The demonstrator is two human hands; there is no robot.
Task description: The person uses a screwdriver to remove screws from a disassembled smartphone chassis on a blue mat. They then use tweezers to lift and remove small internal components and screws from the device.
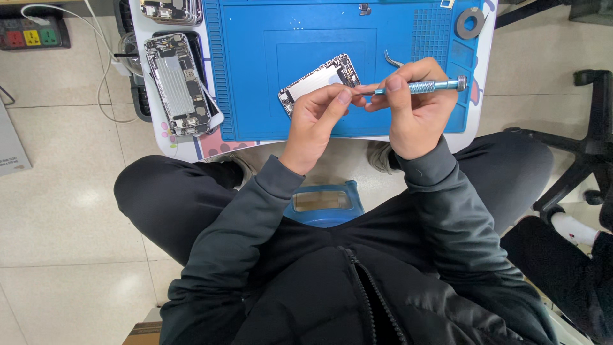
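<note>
An opened phone housing [319, 80] lies tilted on the blue work mat [255, 38]. My left hand [316, 115] hovers over its near end, with finger and thumb pinched at the tip of a slim blue metal screwdriver [421, 86]. My right hand [415, 108] grips the screwdriver's handle, holding it level above the mat. Whether a screw sits between my left fingertips cannot be made out.
A second opened phone [179, 83] lies on the left of the small white table [185, 150], with another [172, 9] at the far edge. Metal tweezers [393, 59] and a grey tape roll [470, 22] rest on the mat. A power strip [32, 32] sits on the floor at left, a black chair base [587, 147] at right.
</note>
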